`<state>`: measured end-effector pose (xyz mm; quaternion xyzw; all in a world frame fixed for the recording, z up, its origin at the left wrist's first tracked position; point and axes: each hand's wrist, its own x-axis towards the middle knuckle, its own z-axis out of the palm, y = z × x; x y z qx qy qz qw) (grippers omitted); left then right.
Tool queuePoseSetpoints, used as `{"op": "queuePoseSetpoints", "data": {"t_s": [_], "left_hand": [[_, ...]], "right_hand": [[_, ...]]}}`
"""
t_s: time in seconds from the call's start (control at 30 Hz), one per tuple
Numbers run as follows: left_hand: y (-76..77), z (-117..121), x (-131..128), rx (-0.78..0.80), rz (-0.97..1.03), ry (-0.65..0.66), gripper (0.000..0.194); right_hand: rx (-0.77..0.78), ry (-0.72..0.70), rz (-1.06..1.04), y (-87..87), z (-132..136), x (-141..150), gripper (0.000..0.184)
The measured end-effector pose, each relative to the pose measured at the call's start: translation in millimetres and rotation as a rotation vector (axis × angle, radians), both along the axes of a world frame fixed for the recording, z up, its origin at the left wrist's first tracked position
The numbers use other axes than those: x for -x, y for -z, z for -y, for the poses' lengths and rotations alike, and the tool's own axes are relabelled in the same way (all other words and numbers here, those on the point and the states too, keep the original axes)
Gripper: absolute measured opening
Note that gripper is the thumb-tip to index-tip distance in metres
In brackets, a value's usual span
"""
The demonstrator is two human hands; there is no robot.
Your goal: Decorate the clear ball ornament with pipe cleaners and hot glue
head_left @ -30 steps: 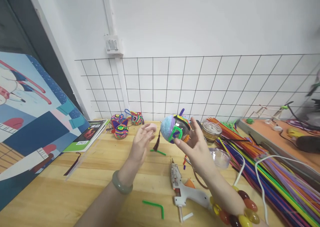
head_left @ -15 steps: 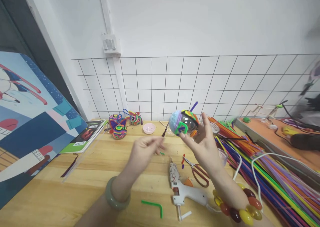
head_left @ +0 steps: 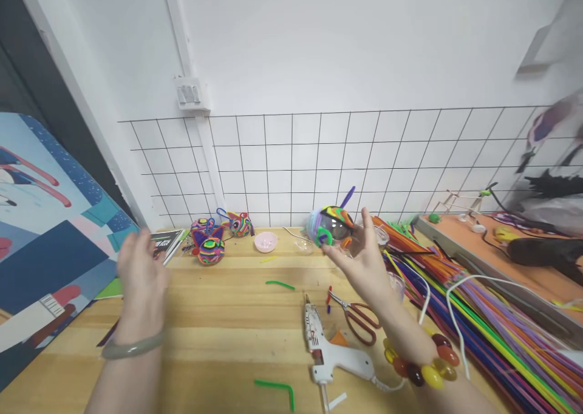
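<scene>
My right hand [head_left: 364,265] holds a clear ball [head_left: 337,227] above the table, thumb underneath and fingers behind its right side. Fuzzy pipe cleaners in light blue, green, yellow and orange cover part of the ball, and a purple one sticks up from its top. My left hand [head_left: 142,274] is raised over the left side of the table, in front of the magazine [head_left: 166,244]. It is smeared by motion, so whether its fingers grip anything is unclear. A dark tassel [head_left: 107,335] lies partly behind the left wrist.
A glue gun [head_left: 330,353] and scissors [head_left: 359,320] lie below my right hand. Green pipe cleaner pieces [head_left: 280,284] are on the table. Finished colourful balls [head_left: 211,250] and a pink dish [head_left: 265,241] stand at the back. Pipe cleaner bundles [head_left: 492,335] fill the right.
My left hand has swung from near the ball to the far left. The dark tassel-like piece by its fingers is no longer seen there. The right hand keeps holding the ball.
</scene>
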<state>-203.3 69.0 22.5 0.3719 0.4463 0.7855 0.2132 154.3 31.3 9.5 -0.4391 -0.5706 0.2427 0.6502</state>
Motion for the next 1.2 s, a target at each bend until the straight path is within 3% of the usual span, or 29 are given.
{"op": "queuePoseSetpoints", "data": {"t_s": [0.07, 0.1, 0.2, 0.27, 0.33, 0.47, 0.63, 0.77, 0.97, 1.13, 1.2], "left_hand": [[-1.2, 3.0, -33.1, 0.035, 0.025, 0.056, 0.041], [-1.7, 6.5, -52.4, 0.052, 0.008, 0.146, 0.047], [-1.1, 23.4, -106.1, 0.164, -0.156, 0.556, 0.07], [1.5, 35.1, -129.3, 0.162, -0.236, 0.566, 0.082], [5.2, 43.2, -141.0, 0.11, -0.323, 0.541, 0.079], [10.1, 50.2, -147.4, 0.094, -0.434, 0.598, 0.038], [9.3, 57.0, -154.3, 0.002, -0.457, 0.384, 0.027], [7.4, 58.3, -155.9, -0.096, -0.476, 0.441, 0.006], [5.8, 57.7, -156.0, -0.101, -0.481, 0.443, 0.008], [2.0, 49.2, -143.5, -0.041, -0.147, 0.488, 0.017], [-1.2, 40.5, -128.4, -0.085, 0.088, 0.416, 0.017]], "right_hand": [[-0.015, 0.01, 0.112, 5.1, 3.6, 7.0, 0.11], [-0.03, 0.012, 0.179, 7.7, 5.6, 9.6, 0.108], [-0.103, 0.019, 0.413, 13.7, 12.1, 15.0, 0.1], [-0.164, 0.024, 0.548, 15.6, 16.3, 17.4, 0.098], [-0.212, 0.026, 0.622, 15.9, 19.7, 19.5, 0.097], [-0.187, -0.003, 0.624, 15.9, 22.8, 22.8, 0.093], [-0.203, 0.022, 0.624, 17.2, 22.8, 24.5, 0.095], [-0.264, 0.048, 0.642, 16.5, 24.5, 25.7, 0.095], [-0.218, 0.025, 0.604, 15.6, 26.1, 27.3, 0.095], [-0.112, 0.043, 0.496, 14.7, 21.7, 23.2, 0.097], [-0.08, 0.053, 0.461, 12.9, 18.8, 19.2, 0.099]]}}
